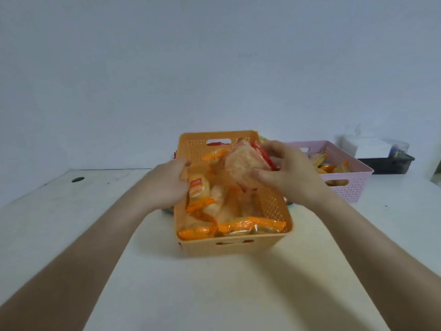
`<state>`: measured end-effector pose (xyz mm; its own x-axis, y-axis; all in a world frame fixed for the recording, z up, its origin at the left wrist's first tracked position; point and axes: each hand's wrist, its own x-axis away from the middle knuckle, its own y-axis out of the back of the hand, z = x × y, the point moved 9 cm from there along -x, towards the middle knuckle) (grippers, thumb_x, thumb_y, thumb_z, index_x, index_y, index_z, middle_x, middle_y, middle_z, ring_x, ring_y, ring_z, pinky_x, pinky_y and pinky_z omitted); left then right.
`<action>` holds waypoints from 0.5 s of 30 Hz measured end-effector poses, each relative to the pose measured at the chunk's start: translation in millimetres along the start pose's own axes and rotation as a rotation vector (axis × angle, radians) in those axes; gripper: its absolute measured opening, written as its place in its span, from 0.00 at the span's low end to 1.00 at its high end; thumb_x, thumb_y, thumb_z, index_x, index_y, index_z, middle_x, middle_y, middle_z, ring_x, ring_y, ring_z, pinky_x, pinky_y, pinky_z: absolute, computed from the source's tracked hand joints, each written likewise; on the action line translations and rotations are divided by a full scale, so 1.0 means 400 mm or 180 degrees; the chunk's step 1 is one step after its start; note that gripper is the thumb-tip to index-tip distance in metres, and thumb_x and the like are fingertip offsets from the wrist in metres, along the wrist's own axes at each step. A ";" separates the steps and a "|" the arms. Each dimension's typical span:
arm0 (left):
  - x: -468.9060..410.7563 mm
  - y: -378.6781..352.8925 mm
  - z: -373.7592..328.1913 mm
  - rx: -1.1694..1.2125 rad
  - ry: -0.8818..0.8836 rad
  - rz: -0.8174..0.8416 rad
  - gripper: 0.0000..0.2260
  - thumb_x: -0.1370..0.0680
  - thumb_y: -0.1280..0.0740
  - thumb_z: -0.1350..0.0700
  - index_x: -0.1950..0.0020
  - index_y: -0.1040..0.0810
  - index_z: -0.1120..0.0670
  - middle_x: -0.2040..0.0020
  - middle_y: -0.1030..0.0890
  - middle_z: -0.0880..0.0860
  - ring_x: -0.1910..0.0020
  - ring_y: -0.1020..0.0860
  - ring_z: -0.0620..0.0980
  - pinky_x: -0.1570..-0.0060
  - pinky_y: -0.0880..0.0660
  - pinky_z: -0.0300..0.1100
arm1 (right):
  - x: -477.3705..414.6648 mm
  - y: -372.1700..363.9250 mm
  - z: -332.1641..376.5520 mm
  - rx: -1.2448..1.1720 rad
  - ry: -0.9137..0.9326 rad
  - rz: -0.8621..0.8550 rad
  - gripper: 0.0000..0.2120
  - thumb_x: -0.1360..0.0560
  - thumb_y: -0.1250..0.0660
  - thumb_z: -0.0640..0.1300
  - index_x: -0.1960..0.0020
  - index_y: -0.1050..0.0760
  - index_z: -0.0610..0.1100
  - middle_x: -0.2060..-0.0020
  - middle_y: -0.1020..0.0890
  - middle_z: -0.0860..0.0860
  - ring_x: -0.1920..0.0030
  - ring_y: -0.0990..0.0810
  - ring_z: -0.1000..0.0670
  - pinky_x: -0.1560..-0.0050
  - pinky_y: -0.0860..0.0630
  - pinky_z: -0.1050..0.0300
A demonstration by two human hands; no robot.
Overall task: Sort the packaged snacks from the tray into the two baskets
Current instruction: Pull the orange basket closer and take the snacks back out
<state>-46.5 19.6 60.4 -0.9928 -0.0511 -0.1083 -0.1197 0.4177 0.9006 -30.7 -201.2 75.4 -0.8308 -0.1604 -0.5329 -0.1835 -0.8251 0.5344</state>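
An orange basket (274, 204) stands on the table in front of me, holding several snack packets with orange ends (250, 224). My left hand (167, 185) grips the basket's left wall near a yellow-orange packet (198, 189). Over the basket, my right hand (288, 173) is closed on a clear packet with a red edge (241, 166). A pink basket (350, 185) to the right holds more orange-ended packets (331, 167). The tray is mostly hidden behind the orange basket.
A black tray (391, 164) with a white box (367, 146) and a clear container sits at the far right, behind the pink basket. The white table (214, 283) has a round cable hole (78, 179) at the far left. A plain wall rises behind.
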 end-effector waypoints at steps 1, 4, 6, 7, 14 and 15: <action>-0.025 0.021 -0.031 -0.0240 -0.0154 -0.0180 0.25 0.22 0.41 0.60 0.25 0.38 0.50 0.36 0.25 0.58 0.43 0.23 0.58 0.49 0.25 0.47 | -0.019 0.027 0.005 -0.0155 -0.0010 -0.0120 0.18 0.32 0.26 0.44 0.42 0.23 0.48 0.51 0.18 0.56 0.49 0.20 0.56 0.49 0.24 0.60; -0.120 0.067 -0.138 -0.0585 -0.0568 -0.0730 0.28 0.23 0.41 0.59 0.24 0.44 0.50 0.44 0.21 0.60 0.47 0.22 0.61 0.55 0.29 0.46 | -0.083 0.135 -0.008 -0.0528 -0.0144 -0.0668 0.16 0.30 0.27 0.43 0.45 0.24 0.48 0.53 0.19 0.56 0.50 0.20 0.57 0.52 0.23 0.61; -0.175 0.091 -0.206 -0.0638 -0.0774 -0.1110 0.28 0.23 0.42 0.60 0.24 0.45 0.51 0.51 0.20 0.59 0.53 0.22 0.61 0.59 0.31 0.45 | -0.124 0.190 -0.064 -0.0853 -0.0519 -0.0878 0.16 0.29 0.27 0.42 0.44 0.25 0.44 0.52 0.18 0.51 0.52 0.18 0.53 0.54 0.20 0.60; -0.210 0.097 -0.250 -0.0605 -0.0896 -0.1274 0.28 0.23 0.42 0.61 0.24 0.45 0.52 0.54 0.20 0.59 0.56 0.22 0.61 0.60 0.30 0.46 | -0.147 0.213 -0.107 -0.1047 -0.0753 -0.0869 0.16 0.29 0.28 0.41 0.42 0.26 0.42 0.52 0.18 0.48 0.52 0.17 0.51 0.54 0.19 0.57; -0.371 0.042 -0.494 -0.0420 -0.1826 -0.1958 0.22 0.22 0.43 0.64 0.28 0.39 0.53 0.56 0.22 0.57 0.60 0.22 0.59 0.61 0.28 0.49 | -0.260 0.318 -0.322 -0.1168 -0.1402 -0.0985 0.19 0.30 0.27 0.40 0.44 0.31 0.42 0.48 0.19 0.41 0.51 0.17 0.43 0.50 0.18 0.43; -0.392 0.025 -0.512 -0.0316 -0.1933 -0.2007 0.20 0.21 0.44 0.63 0.29 0.37 0.53 0.52 0.21 0.58 0.58 0.22 0.59 0.60 0.28 0.50 | -0.268 0.338 -0.343 -0.1081 -0.1381 -0.1164 0.19 0.31 0.27 0.40 0.46 0.32 0.43 0.49 0.19 0.41 0.52 0.17 0.42 0.51 0.18 0.41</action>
<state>108.0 -154.2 172.5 -0.5742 0.2574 -0.7772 -0.6730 0.3922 0.6271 105.4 -369.9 114.7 -0.8957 0.3369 -0.2902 -0.3772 -0.9213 0.0945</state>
